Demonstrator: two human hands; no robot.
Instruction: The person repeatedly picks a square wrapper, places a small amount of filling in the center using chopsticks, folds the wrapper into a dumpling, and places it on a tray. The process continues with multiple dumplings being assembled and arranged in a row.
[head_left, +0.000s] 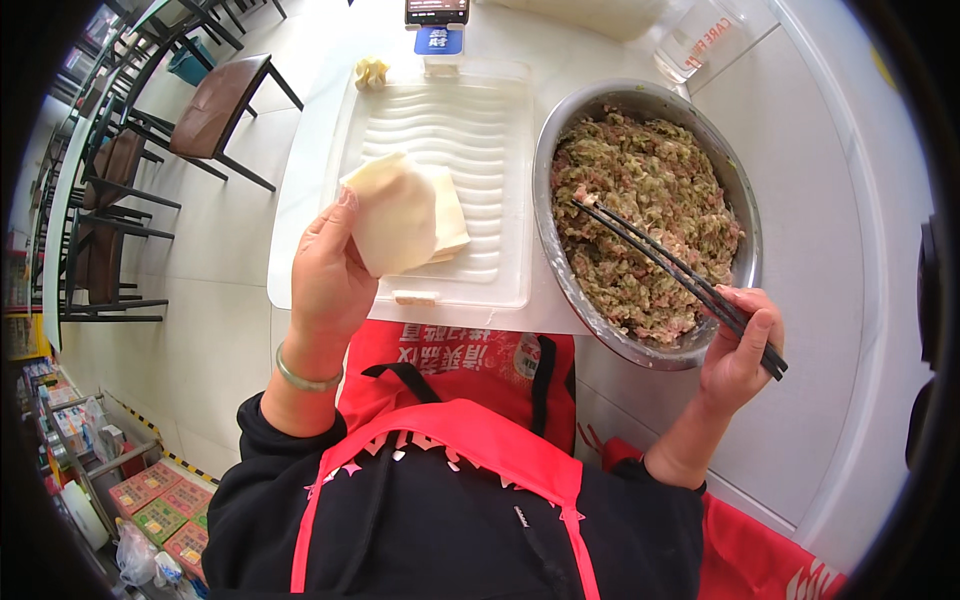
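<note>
My left hand (334, 255) holds a thin dough wrapper (394, 217) by its left edge, fingers behind it. Under and beside that wrapper, a stack of square wrappers (450, 217) lies on a ridged translucent plastic tray lid (480, 259). My right hand (742, 345) grips a pair of black chopsticks (675, 274) over a large steel bowl (546, 202) at the right. The bowl is full of minced meat filling with green bits (645, 217). A small lump of filling (583, 196) sits at the chopstick tips. One folded dumpling (371, 73) rests at the tray's top left corner.
A phone (437, 11) on a stand with a blue card (439, 40) stands behind the tray. A clear cup (694, 45) with lettering is beyond the bowl. Chairs (217, 105) stand on the floor at left, with stacked boxes (161, 506) at the lower left. A wall borders the right side.
</note>
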